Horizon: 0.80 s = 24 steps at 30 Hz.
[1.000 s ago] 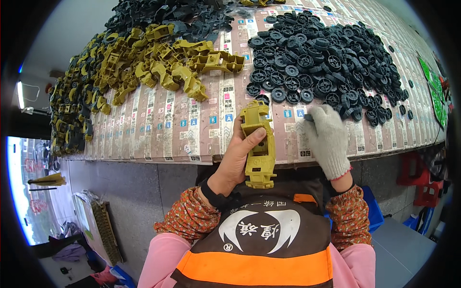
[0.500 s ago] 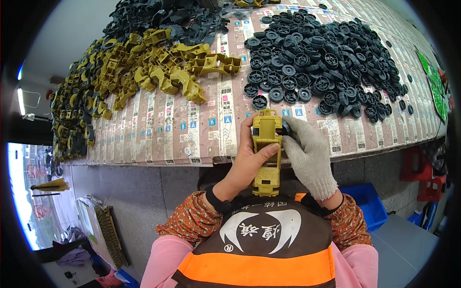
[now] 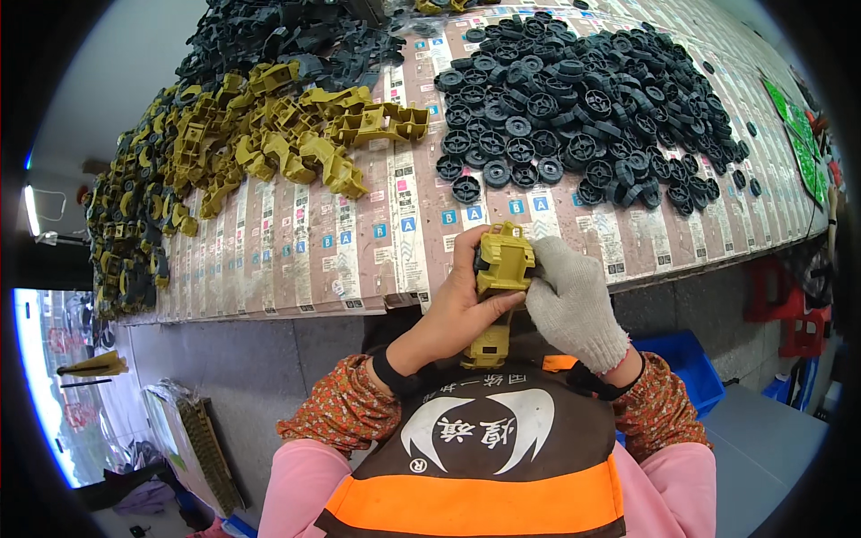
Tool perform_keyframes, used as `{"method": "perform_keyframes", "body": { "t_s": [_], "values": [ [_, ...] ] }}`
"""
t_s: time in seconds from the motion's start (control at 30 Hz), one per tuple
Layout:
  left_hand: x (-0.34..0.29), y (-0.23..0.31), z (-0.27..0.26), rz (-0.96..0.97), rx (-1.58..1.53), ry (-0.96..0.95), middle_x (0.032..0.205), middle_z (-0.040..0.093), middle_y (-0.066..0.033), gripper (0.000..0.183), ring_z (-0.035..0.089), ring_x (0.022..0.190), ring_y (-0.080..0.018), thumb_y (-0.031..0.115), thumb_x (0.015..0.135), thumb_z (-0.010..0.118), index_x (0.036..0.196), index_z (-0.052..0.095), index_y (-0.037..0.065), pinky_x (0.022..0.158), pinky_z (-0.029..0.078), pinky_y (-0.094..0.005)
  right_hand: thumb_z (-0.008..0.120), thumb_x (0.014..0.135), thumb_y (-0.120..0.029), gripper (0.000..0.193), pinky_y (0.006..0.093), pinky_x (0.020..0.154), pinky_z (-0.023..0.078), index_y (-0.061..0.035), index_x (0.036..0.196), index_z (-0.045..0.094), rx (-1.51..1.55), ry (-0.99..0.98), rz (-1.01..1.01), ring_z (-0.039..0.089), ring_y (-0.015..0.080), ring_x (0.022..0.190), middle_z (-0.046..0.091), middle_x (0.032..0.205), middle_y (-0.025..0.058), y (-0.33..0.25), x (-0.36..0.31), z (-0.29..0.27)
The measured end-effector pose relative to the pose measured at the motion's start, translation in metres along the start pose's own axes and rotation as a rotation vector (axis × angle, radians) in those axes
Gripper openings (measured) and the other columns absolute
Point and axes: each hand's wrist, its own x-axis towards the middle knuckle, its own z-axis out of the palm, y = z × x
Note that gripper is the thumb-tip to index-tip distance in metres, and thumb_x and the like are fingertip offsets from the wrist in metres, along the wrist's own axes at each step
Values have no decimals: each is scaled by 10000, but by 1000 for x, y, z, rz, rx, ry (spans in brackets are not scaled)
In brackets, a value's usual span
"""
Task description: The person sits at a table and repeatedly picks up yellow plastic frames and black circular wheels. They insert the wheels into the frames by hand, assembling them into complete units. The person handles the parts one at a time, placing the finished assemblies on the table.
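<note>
Bare left hand [image 3: 462, 309] has its fingers wrapped round the olive-yellow plastic chassis [image 3: 500, 285], held upright just off the near edge of the worktop [image 3: 296, 251]; gloved right hand [image 3: 574, 300] presses against the chassis's right side, fingers curled on it. Pile of black wheels [image 3: 583, 108] sits beyond the chassis; heap of yellow parts [image 3: 269, 134] off to its far left.

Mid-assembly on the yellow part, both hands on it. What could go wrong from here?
1. The yellow plastic body is held over the table edge, above the lap; a small piece slipping from the gloved right hand would likely fall off the table.
2. The bare left hand grips the body close to where the right hand presses; a pinch is possible.
3. The black wheel pile lies close by; an elbow could scatter it.
</note>
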Motion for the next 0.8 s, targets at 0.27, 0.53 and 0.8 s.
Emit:
{"method": "perform_keyframes", "body": {
  "t_s": [0.27,0.53,0.8],
  "values": [
    [2,0,1,17,-28,-10,1416,482,-96,829,514,1323,-189,11,947,734,1570,205,152,1117,454,-364,613,857,-52,234,470,732,556,30,1067,676,103,-76,123,724,424,838,697,860,254,-4,2,-12],
    [8,18,3,-218,-412,176,1303,567,-76,696,634,1078,-188,73,983,649,1593,320,141,897,588,-355,666,857,-150,84,414,622,558,-86,802,672,-870,338,-52,698,277,713,669,780,121,48,53,-82],
    [-8,7,-23,-207,-309,153,1221,692,-148,526,675,963,-274,300,1092,570,1529,499,17,833,565,-387,680,750,-128,27,342,658,510,-131,735,702,-1017,517,-34,645,221,826,626,860,50,88,71,-47]
  ]
}}
